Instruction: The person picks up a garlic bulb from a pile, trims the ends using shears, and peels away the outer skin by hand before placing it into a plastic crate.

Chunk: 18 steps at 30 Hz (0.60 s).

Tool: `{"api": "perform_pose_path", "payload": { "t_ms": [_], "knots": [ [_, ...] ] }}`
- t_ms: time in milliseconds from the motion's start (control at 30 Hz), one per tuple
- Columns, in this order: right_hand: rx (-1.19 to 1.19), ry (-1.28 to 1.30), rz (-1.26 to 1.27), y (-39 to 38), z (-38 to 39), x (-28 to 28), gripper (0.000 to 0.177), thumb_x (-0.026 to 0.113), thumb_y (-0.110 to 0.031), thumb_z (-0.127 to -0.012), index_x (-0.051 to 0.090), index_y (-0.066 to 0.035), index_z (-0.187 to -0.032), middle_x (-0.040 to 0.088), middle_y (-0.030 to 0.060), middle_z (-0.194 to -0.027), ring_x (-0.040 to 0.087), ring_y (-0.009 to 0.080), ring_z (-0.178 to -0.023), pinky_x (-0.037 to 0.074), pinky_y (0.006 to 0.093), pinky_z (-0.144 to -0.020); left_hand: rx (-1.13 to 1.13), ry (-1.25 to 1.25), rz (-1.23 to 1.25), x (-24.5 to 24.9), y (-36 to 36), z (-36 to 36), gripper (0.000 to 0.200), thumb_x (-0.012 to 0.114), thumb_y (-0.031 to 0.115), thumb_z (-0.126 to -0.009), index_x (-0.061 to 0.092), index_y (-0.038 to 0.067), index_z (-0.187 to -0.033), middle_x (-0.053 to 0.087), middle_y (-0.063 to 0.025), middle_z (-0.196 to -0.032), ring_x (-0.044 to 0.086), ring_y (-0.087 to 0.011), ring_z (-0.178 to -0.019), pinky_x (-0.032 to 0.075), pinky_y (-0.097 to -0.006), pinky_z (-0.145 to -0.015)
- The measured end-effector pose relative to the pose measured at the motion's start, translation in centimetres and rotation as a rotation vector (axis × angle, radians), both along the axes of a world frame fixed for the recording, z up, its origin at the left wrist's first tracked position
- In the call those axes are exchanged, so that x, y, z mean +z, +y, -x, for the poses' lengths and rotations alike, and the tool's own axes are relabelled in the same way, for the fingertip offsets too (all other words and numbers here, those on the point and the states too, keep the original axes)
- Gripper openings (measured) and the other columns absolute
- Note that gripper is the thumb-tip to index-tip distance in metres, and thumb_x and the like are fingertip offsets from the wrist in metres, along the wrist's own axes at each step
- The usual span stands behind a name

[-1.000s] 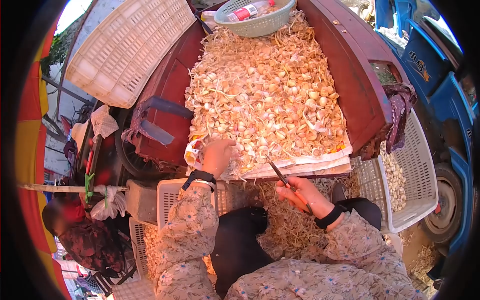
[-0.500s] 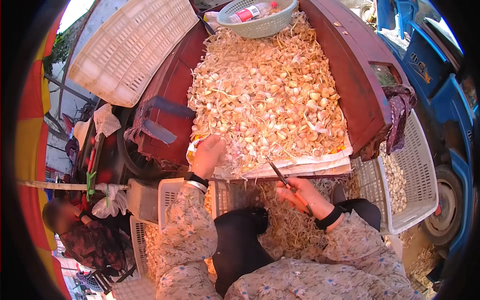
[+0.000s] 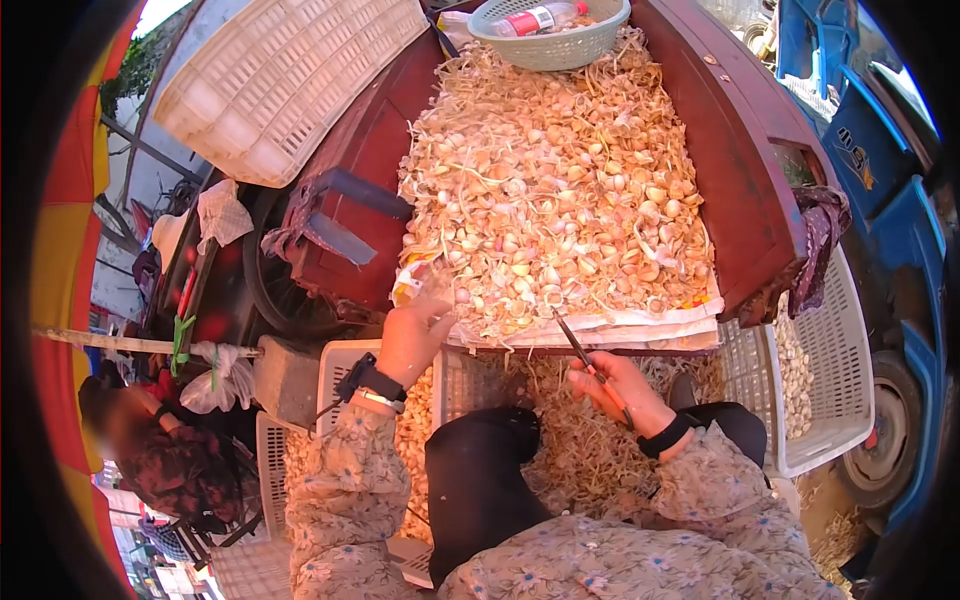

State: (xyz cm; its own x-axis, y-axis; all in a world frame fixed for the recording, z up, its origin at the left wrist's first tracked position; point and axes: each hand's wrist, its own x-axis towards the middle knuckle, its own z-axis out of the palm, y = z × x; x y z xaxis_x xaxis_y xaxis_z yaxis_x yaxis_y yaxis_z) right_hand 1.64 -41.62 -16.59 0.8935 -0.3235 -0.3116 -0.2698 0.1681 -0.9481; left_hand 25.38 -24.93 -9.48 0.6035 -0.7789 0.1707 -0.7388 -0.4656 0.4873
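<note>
My left hand (image 3: 408, 335) is at the near left corner of a heap of garlic cloves (image 3: 560, 190). Its fingers stretch towards the cloves, blurred by motion, with the thumb apart, and I see nothing held. In my right hand (image 3: 628, 388), just off the heap's near edge, is a slim dark pointed tool with orange-red on its handle (image 3: 577, 340). Its tip points up and left to the cloves; whether it is scissors or a knife I cannot make out. The cloves, mixed with dry skins and stems, lie on a white sack (image 3: 620, 338) on a reddish-brown wooden bed.
A pale green basket (image 3: 560, 48) holding a bottle stands at the heap's far end. Plastic crates of cloves flank my legs, one at right (image 3: 835, 350). A large crate (image 3: 290, 85) leans at upper left. Another person (image 3: 180, 460) sits at left; a blue vehicle (image 3: 880, 200) is right.
My left hand has drawn back a little from the heap, down and left, and its fingers have stretched out. My right hand keeps the tool in nearly the same place. The view has shifted slightly.
</note>
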Motion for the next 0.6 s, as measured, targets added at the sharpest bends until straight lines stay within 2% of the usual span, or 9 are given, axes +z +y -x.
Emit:
{"api": "perform_pose_path", "payload": {
  "t_ms": [33,133,233,333,433,533,567,600],
  "knots": [
    [0.002,0.018,0.0,0.0,-0.1,0.2,0.035,0.061,-0.03,-0.084,0.055,0.0,-0.101,0.056,-0.0027,-0.069,0.045,0.0029,-0.056,0.036,0.0187,-0.05,-0.063,-0.122,-0.015,-1.3,-1.6,-0.6,0.016,0.067,0.014,-0.07,0.063,0.003,-0.082,0.061,-0.0147,-0.078,0.059,-0.0307,-0.079,0.046,-0.0392,-0.07],
    [-0.002,0.026,0.013,-0.1,-0.4,-0.2,0.036,0.061,-0.031,-0.084,0.055,0.0,-0.101,0.056,-0.0027,-0.069,0.044,0.0029,-0.056,0.036,0.0187,-0.049,-0.072,-0.366,-0.287,-4.4,-4.3,-2.8,0.022,0.07,0.014,-0.065,0.064,0.001,-0.082,0.06,-0.0153,-0.074,0.059,-0.032,-0.072,0.048,-0.0376,-0.065],
    [0.005,-0.004,0.028,-0.3,-0.4,-0.6,0.035,0.062,-0.031,-0.084,0.055,0.0,-0.1,0.056,-0.0028,-0.069,0.043,0.0029,-0.055,0.035,0.0187,-0.049,-0.157,-0.402,-0.455,-4.7,-5.2,-4.3,0.024,0.069,0.017,-0.063,0.064,0.002,-0.081,0.06,-0.016,-0.074,0.058,-0.0349,-0.075,0.047,-0.0409,-0.066],
    [0.017,-0.03,0.063,-0.5,-0.4,-0.4,0.034,0.062,-0.029,-0.083,0.055,0.0,-0.1,0.056,-0.0026,-0.07,0.043,0.0029,-0.054,0.035,0.0186,-0.049,-0.212,-0.349,-0.409,-5.2,-5.0,-4.9,0.021,0.07,0.015,-0.062,0.063,0.001,-0.076,0.06,-0.0164,-0.074,0.059,-0.031,-0.071,0.047,-0.0371,-0.064],
    [0.005,-0.018,-0.009,-0.8,-0.1,0.6,0.034,0.062,-0.029,-0.083,0.054,0.0,-0.101,0.056,-0.0022,-0.07,0.043,0.0031,-0.054,0.035,0.0187,-0.049,-0.146,-0.059,-0.262,-2.7,-5.3,-3.7,0.017,0.068,0.013,-0.069,0.061,0.001,-0.08,0.062,-0.0123,-0.076,0.059,-0.0219,-0.066,0.046,-0.0305,-0.062],
    [0.004,-0.025,-0.053,-0.8,0.4,0.6,0.035,0.062,-0.029,-0.083,0.054,-0.001,-0.102,0.056,-0.0018,-0.07,0.044,0.0033,-0.055,0.036,0.0189,-0.049,0.037,0.206,-0.011,-4.9,-4.6,-4.8,0.019,0.06,0.015,-0.073,0.063,0.003,-0.087,0.063,-0.0134,-0.081,0.06,-0.0261,-0.077,0.047,-0.0341,-0.07],
    [0.005,-0.037,-0.051,-0.8,0.4,0.5,0.035,0.062,-0.029,-0.083,0.054,-0.001,-0.102,0.056,-0.0017,-0.07,0.044,0.0033,-0.055,0.036,0.019,-0.049,0.082,0.451,0.062,-3.1,-4.9,-3.3,0.015,0.058,0.012,-0.078,0.061,0.003,-0.09,0.063,-0.008,-0.084,0.058,-0.0178,-0.068,0.047,-0.0286,-0.061],
    [0.006,-0.029,-0.025,-0.8,0.5,0.4,0.035,0.062,-0.029,-0.083,0.054,0.0,-0.102,0.057,-0.0014,-0.07,0.045,0.0035,-0.055,0.037,0.0191,-0.05,0.074,0.625,0.11,-2.0,-4.8,-2.3,0.014,0.056,0.011,-0.081,0.058,0.003,-0.092,0.062,-0.0065,-0.085,0.055,-0.0138,-0.065,0.044,-0.0256,-0.057]
  ]
}}
